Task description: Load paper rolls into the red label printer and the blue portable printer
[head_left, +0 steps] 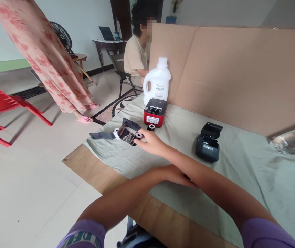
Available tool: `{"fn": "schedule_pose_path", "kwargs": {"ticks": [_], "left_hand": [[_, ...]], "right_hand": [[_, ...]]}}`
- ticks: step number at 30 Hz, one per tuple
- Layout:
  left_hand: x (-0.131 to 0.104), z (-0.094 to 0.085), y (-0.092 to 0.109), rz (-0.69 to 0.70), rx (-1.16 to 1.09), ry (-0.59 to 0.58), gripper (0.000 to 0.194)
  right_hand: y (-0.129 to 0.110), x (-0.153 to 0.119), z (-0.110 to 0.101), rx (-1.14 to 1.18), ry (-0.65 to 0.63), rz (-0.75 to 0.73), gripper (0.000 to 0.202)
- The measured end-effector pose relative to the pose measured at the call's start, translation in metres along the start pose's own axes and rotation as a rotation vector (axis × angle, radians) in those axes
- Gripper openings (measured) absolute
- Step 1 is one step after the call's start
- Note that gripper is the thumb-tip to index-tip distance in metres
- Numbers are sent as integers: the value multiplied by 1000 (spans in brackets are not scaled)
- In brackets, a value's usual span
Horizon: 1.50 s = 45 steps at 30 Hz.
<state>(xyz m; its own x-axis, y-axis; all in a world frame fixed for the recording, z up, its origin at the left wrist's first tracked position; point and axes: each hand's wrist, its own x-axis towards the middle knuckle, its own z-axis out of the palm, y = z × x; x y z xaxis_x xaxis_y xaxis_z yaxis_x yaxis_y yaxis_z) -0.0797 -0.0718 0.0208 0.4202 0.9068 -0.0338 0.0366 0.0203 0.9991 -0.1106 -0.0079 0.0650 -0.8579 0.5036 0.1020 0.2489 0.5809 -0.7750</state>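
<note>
- In the head view, the person's two bare arms cross, the right forearm above the left.
- One right hand (149, 140) reaches toward the surface's left edge, fingers closed on one small paper roll (138, 135) with shiny black wrapping (127, 135).
- One left hand (178, 175) is above the near edge, partly behind the right forearm; whether its fingers are together or apart, I cannot tell.
- Three rolls show in all: the held one, one white roll (116, 133) near the left corner beside a dark strip (102, 135), and one black-sided roll (151, 127) before the red printer.
- Two printers: one red-and-black printer (155, 113) toward the far left corner, one dark printer (207, 146), lid raised, nearer the far edge.
- One white jug (160, 81) stands at the far left corner, beside one cardboard panel (230, 75) along the far edge.
- Two other people are beyond the surface (178, 137): one seated, one standing.
</note>
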Motion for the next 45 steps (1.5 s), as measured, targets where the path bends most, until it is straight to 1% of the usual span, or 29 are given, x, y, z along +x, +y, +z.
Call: {"fn": "schedule_pose_path", "kwargs": {"ticks": [2,3,4,6,8,9,11,13,15,16,18,19,20,21,23,25,28,32,36,38,39,40,41,43,44,45], "left_hand": [[5,-1,-1,53,78,-167,20],[7,-1,-2,63,119,-220,17],[9,-2,-3,59,151,-235,19],[11,-2,-7,39,177,-219,25],[11,-1,-10,44,187,-216,27],[9,1,-11,49,190,-207,28],[6,5,-9,74,212,-154,27],[2,11,-3,118,244,-62,27],[2,16,6,193,286,81,26],[5,19,11,218,311,171,25],[16,25,16,209,364,360,27],[23,29,16,169,381,416,35],[32,34,15,112,382,430,46],[39,39,12,49,369,411,55],[53,50,5,-44,307,335,65],[61,60,-2,-85,232,317,66],[64,65,-10,-78,140,366,67],[63,61,-15,-61,79,371,66],[63,59,-16,-93,93,358,65],[64,59,-15,-98,101,347,64],[64,59,-14,-93,101,344,63],[64,60,-14,-84,102,340,62],[64,60,-14,-72,103,338,62],[64,60,-14,-47,112,339,59],[64,59,-15,-42,126,337,55],[63,59,-15,-45,146,328,48]], "right_hand": [[2,-21,-23,201,-19,25,22],[5,-33,-35,270,-16,50,29],[10,-48,-48,309,4,87,37],[25,-78,-74,323,88,179,50],[45,-110,-101,303,197,249,53],[56,-126,-114,291,243,261,49],[75,-156,-139,256,291,257,36],[88,-182,-162,165,303,263,27],[95,-202,-182,17,319,289,25],[98,-209,-190,-59,324,298,26],[102,-215,-201,-189,315,294,28],[104,-215,-205,-245,302,290,28],[106,-212,-207,-300,292,288,30],[109,-208,-208,-354,288,293,31],[115,-196,-208,-450,290,313,33],[120,-184,-205,-511,280,335,33],[127,-173,-198,-552,259,388,36],[139,-168,-189,-614,295,457,36],[147,-166,-181,-638,352,540,21],[146,-165,-178,-650,367,581,20],[145,-165,-177,-657,395,591,19],[145,-164,-177,-666,452,591,17],[145,-163,-178,-674,537,581,17],[148,-160,-182,-673,714,529,29],[150,-160,-186,-656,770,500,37],[153,-160,-189,-627,787,474,40]]}}
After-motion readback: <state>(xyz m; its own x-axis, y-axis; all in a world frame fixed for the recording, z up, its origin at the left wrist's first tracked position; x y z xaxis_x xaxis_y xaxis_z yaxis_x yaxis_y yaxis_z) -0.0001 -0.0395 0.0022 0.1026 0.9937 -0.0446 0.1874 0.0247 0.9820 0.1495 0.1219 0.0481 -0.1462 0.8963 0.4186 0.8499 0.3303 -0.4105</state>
